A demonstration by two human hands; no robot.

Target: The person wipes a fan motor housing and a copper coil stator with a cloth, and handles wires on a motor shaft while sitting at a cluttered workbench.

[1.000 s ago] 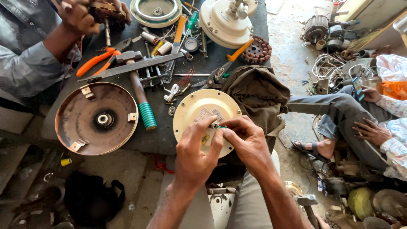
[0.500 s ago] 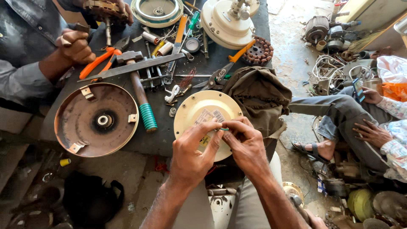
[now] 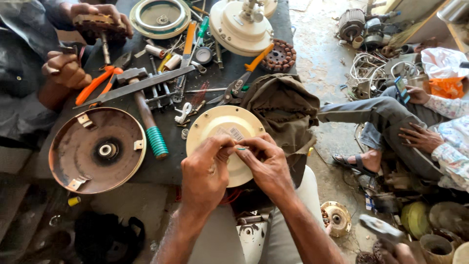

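A cream round fan-motor cover (image 3: 215, 128) lies at the near edge of the dark worktable (image 3: 161, 168), over my lap. Both my hands meet above its lower right part. My left hand (image 3: 204, 172) and my right hand (image 3: 266, 165) pinch a small thin green piece (image 3: 241, 148) between their fingertips, fingers pressed together. What the piece is stays too small to tell.
A rusty round motor cover (image 3: 95, 150) lies left. A hammer with a green grip (image 3: 149, 124), orange pliers (image 3: 93, 84), screwdrivers and a metal bar litter the table. A brown cloth (image 3: 286, 110) drapes the right edge. One person works at top left; another sits right with a phone.
My hands have kept pinching over the cream cover, shifting little. The person at top left has lowered one hand toward the orange pliers and holds a brown part over the table.
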